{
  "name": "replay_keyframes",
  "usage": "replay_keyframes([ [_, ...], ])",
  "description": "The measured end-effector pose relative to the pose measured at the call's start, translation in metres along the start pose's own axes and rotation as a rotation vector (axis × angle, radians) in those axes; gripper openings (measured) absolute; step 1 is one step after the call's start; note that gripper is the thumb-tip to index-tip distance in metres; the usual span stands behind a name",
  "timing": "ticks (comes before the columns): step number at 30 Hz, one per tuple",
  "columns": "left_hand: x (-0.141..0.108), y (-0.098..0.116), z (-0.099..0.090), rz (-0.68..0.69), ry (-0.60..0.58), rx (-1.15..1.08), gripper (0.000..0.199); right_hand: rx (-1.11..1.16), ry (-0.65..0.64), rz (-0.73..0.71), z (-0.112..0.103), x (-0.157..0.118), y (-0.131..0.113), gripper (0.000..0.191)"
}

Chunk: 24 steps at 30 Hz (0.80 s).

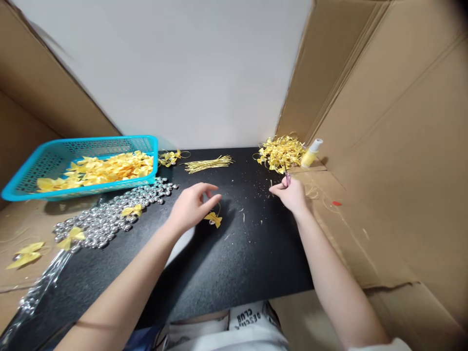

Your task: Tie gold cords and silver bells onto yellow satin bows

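Note:
My left hand (190, 204) hovers over the black table, thumb and fingers curved and apart, with nothing visible between them. Just below its fingertips a yellow ribbon bow (215, 219) with a thin loop of cord and a small shiny bead lies on the table. Over on the right, my right hand (292, 195) is closed on small scissors (287, 177); a purple part and a dark tip show above the fingers, the rest is hidden. Beyond that hand is a heap of yellow bows with cord loops (280, 152).
A blue basket (47, 146) of yellow bows stands at the left. Silver beads (98, 219) spread before it, with loose bows among them. Gold cords (208, 165) lie at the back. A white-capped bottle (310, 153) stands by the right cardboard wall (395, 146). Cut scraps dot the table (234, 273).

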State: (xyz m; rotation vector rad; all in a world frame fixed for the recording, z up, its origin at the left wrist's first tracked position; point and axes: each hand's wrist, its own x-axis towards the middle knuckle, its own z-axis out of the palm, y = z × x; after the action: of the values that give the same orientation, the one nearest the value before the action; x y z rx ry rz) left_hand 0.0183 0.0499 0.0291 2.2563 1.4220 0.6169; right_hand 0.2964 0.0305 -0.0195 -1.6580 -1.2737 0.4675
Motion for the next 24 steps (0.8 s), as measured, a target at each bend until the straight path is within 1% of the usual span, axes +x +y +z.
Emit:
replay_keyframes([
  [3, -0.004, -0.020, -0.006, -0.186, -0.057, 0.009, 0.043, -0.097, -0.053, 0.051, -0.005, 0.008, 0.013, 0.045],
  [6, -0.010, -0.032, -0.006, -0.267, -0.117, -0.039, 0.041, -0.209, -0.065, 0.046, 0.000, 0.008, 0.013, 0.038],
  [9, -0.014, -0.034, -0.002, -0.270, -0.124, -0.099, 0.041, -0.323, -0.020, 0.010, 0.001, 0.006, 0.008, 0.028],
  [11, -0.015, -0.033, 0.001, -0.264, -0.116, -0.126, 0.041, -0.394, -0.004, -0.010, 0.001, 0.005, 0.006, 0.025],
  [14, -0.013, -0.031, 0.006, -0.241, -0.123, -0.182, 0.037, -0.497, -0.038, -0.024, 0.005, 0.000, 0.005, 0.025],
  [18, -0.012, -0.029, 0.012, -0.220, -0.114, -0.277, 0.030, -0.616, -0.100, -0.068, 0.016, -0.004, 0.006, 0.019],
  [21, -0.012, -0.028, 0.014, -0.201, -0.114, -0.339, 0.029, -0.682, -0.112, -0.093, 0.020, -0.004, 0.007, 0.018],
  [24, -0.015, -0.027, 0.014, -0.174, -0.124, -0.440, 0.030, -0.713, -0.107, -0.126, 0.020, -0.004, 0.008, 0.019],
])
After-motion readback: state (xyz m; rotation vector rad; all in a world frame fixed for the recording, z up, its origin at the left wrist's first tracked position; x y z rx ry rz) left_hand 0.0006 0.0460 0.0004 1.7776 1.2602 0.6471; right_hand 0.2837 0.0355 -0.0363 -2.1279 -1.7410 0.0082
